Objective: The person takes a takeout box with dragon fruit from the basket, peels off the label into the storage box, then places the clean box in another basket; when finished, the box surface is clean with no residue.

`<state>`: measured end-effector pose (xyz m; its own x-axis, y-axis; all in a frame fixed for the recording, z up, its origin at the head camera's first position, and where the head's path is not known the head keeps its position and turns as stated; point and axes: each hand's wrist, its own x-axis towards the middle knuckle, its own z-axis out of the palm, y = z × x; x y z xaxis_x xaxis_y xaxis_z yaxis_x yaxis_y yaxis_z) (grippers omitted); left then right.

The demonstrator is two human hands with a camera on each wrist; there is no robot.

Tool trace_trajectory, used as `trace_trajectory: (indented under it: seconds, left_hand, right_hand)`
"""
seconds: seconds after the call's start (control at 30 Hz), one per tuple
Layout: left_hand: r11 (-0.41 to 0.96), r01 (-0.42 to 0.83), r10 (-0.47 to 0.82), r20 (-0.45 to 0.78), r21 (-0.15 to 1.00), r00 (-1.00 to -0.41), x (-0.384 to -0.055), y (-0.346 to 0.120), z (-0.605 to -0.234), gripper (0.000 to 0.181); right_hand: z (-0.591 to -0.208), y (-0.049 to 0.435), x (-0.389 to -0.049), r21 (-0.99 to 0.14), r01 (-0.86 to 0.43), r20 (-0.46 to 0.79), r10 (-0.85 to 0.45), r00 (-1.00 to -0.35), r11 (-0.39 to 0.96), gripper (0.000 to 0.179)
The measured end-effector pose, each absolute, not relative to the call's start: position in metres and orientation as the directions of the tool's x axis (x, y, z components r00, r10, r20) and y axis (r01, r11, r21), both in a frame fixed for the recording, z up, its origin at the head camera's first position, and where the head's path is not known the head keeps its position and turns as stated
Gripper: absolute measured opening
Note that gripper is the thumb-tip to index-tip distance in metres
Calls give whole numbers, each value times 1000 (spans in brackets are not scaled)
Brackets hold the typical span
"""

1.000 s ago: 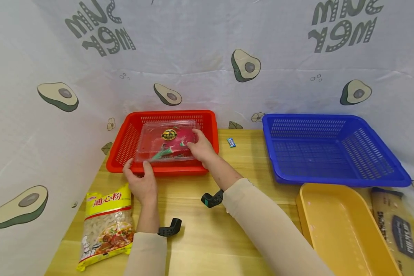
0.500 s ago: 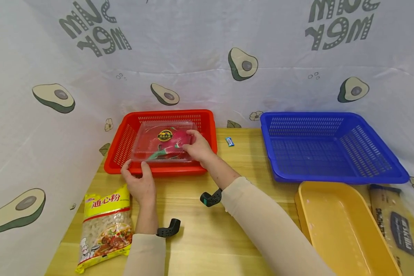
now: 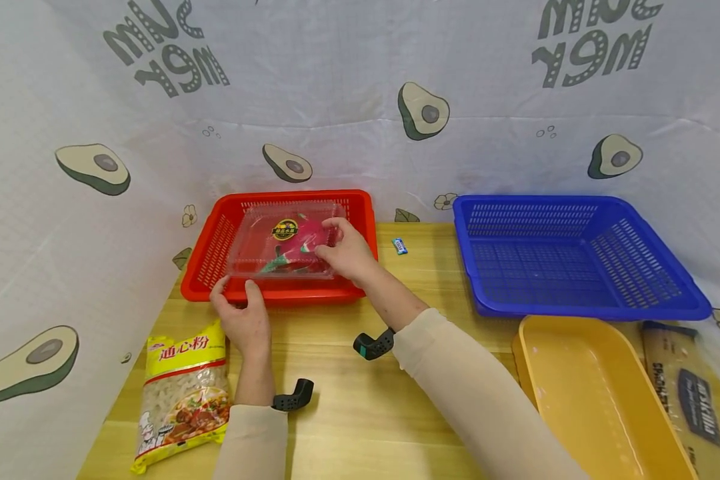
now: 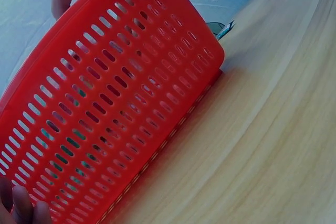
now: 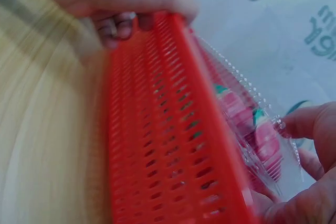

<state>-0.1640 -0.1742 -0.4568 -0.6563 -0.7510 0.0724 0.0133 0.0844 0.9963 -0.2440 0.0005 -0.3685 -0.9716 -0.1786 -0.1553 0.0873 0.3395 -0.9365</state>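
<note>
A clear plastic fruit box [image 3: 246, 250] with a gold-and-black label lies tilted in the red basket [image 3: 276, 293]. Pink dragon fruit [image 3: 308, 240] with green tips shows through its lid. My right hand [image 3: 351, 253] grips the box by its right end, thumb and fingers bent round the edge, as the right wrist view also shows at the box's corner [image 5: 268, 150]. My left hand [image 3: 246, 320] holds the basket's near rim at the left, fingers hooked at its outside wall. The left wrist view shows mostly the slotted basket wall [image 4: 115, 93].
A blue basket [image 3: 534, 267] stands at the back right, a yellow bin [image 3: 588, 387] in front of it. Beside the bin lies a spaghetti pack [image 3: 690, 393]. A macaroni bag [image 3: 186, 393] lies front left, and a small blue-wrapped sweet [image 3: 400, 246] right of the red basket.
The fruit box has shifted left inside the basket, and its far edge has risen slightly with my right hand. My left hand keeps its place on the rim.
</note>
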Motion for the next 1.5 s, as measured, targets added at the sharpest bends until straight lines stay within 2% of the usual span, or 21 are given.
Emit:
trace_trajectory:
  seconds: [0.3, 0.57, 0.87, 1.1, 1.5]
  left_hand:
    - [86, 5, -750, 68, 996, -658, -163, -174, -456, 51]
    - [105, 16, -746, 90, 994, -660, -161, -174, -456, 50]
    - [100, 17, -746, 87, 995, -661, -162, -173, -455, 50]
    - [109, 17, -747, 93, 994, -659, -162, -174, -455, 49]
    - [114, 33, -744, 107, 993, -660, -162, -174, -455, 49]
  right_hand:
    - [-344, 27, -229, -978, 99, -122, -120, -985, 182, 52]
    - [-333, 56, -207, -989, 88, -91, -21, -996, 117, 55]
    - [-328, 86, -176, -996, 47, -52, 61, -997, -75, 56]
    - [-320, 110, -148, -997, 63, -69, 111, -991, -53, 57]
    - [-325, 144, -108, -992, 124, -121, 125, -985, 21, 57]
